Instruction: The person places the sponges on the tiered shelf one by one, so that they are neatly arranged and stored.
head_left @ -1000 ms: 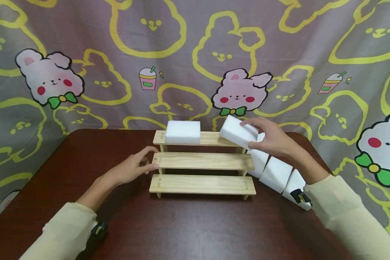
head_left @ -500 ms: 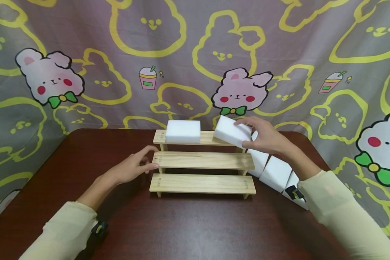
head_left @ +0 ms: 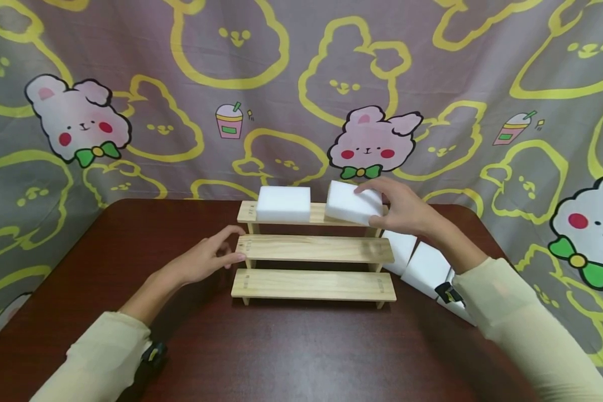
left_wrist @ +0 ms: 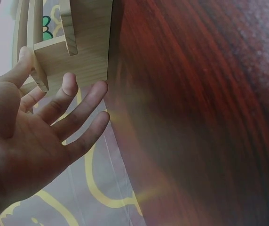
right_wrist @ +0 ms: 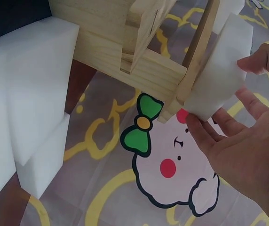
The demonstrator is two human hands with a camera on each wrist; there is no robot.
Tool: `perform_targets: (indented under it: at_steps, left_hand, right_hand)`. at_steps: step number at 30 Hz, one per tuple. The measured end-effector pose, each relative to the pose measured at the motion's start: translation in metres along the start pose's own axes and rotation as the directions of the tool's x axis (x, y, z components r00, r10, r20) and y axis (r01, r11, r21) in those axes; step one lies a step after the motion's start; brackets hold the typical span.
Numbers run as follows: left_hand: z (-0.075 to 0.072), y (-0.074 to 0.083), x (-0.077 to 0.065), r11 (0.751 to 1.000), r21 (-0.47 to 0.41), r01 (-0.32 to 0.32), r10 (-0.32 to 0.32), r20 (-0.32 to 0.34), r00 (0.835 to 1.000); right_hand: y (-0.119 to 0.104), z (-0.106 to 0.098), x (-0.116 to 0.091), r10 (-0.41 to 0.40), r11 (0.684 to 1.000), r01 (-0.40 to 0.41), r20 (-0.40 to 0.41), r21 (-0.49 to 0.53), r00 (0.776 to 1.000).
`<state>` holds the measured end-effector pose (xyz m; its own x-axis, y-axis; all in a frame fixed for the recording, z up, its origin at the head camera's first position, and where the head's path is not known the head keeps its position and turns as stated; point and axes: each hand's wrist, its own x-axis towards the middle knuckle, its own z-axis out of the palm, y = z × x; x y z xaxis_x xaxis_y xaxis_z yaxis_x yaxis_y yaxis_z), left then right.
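Observation:
A three-tier wooden display rack (head_left: 314, 248) stands on the table, its plain steps rising toward the curtain. My right hand (head_left: 404, 206) grips a white foam block (head_left: 353, 202) at the right end of the top step. In the right wrist view the thumb lies on one face of that block and the fingers reach round its far side, with the block right against the step. Another white block (head_left: 283, 203) sits on the left part of the same step. At the rack's left side, my left hand (head_left: 203, 259) pinches the middle step's end between thumb and forefinger, other fingers spread.
Several more white blocks (head_left: 426, 269) lie in a slanting row on the table right of the rack, partly behind my right forearm. The dark red-brown table (head_left: 301, 352) reaches back to a patterned curtain (head_left: 281, 100). Dark wrist cameras (head_left: 154, 354) sit at both sleeves.
My right hand has carried its block left and lowered it to the top step, turning it straighter with the rack. My left hand stays at the middle step.

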<state>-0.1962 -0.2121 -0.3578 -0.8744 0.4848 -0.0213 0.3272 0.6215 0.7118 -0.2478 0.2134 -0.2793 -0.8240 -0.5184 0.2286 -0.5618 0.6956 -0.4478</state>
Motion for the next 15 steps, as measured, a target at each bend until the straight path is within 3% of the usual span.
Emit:
perform_targets:
  at_steps: [15]
  left_hand:
    - [0.0, 0.0, 0.0, 1.0, 0.0, 0.007, -0.007, 0.002, 1.0]
  right_hand:
    - [-0.001, 0.008, 0.011, -0.033, 0.999, 0.033, 0.022, -0.01, 0.999]
